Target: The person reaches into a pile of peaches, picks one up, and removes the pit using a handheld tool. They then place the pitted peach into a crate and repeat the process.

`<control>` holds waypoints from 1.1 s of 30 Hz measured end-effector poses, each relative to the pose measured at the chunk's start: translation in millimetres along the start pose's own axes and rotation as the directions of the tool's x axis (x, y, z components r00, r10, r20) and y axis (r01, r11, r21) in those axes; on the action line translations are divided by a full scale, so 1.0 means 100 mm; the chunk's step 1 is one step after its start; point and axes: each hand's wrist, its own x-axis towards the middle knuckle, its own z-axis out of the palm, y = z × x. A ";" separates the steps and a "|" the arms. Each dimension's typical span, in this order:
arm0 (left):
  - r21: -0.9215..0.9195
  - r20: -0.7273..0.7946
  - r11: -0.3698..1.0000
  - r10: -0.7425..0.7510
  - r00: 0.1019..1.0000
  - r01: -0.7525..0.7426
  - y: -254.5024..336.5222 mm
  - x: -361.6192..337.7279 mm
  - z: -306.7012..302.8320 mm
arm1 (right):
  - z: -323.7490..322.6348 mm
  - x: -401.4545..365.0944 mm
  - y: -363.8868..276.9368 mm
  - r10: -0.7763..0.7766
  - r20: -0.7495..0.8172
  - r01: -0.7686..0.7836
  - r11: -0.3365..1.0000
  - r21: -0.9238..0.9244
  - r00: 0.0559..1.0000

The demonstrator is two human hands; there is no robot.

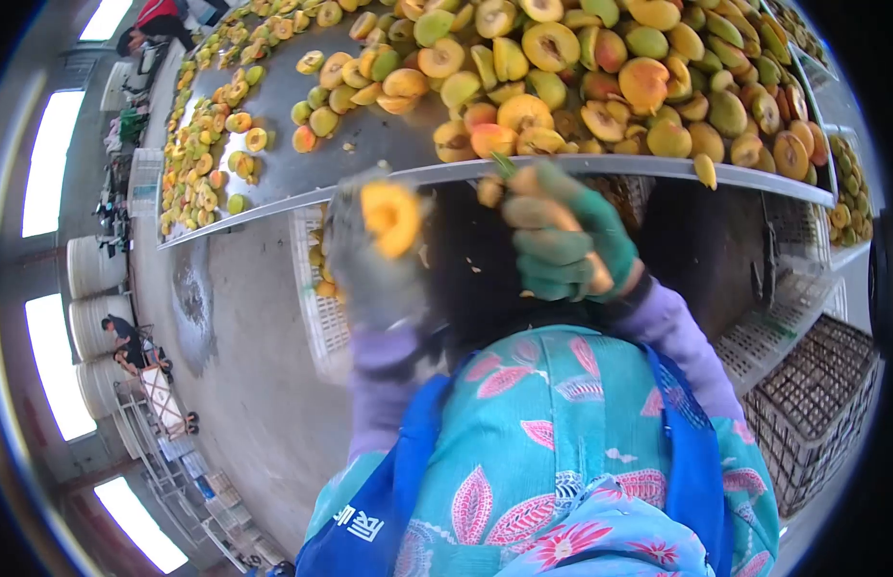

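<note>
In the head view my left hand [374, 255], in a grey glove and smeared by motion, holds a halved peach [390, 219] with its orange flesh and hollow centre showing. My right hand [571, 236], in a green glove, is closed around a tan-handled tool [594, 273]; its working end is too blurred to tell its kind. A small brownish piece [490, 190] is beside the right fingertips. Both hands are at the near edge of a metal table [389, 154], where whole and halved peaches [552, 46] are heaped.
A raised metal lip [658, 165] borders the table. Below its left part stands a white crate [321, 322] with fruit; a dark lattice crate [802, 404] is at right. White tubs [92, 267] and a person [124, 341] beside a cart [163, 399] are across the floor.
</note>
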 end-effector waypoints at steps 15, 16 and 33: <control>0.975 -0.021 0.192 -0.424 0.905 0.113 -0.35 2.37 -1.43 | 0.17 0.23 -0.13 -0.284 -0.803 -0.293 0.825 -0.483 0.524; 0.882 -0.035 0.409 -0.438 0.898 0.234 -0.26 2.17 -1.37 | 0.09 0.30 -0.11 -0.381 -0.744 -0.289 0.749 -0.597 0.549; 0.109 0.112 0.989 0.091 0.990 -0.103 -0.45 0.38 0.51 | -0.41 0.47 0.20 -0.714 -0.064 -0.509 -0.430 -0.746 0.697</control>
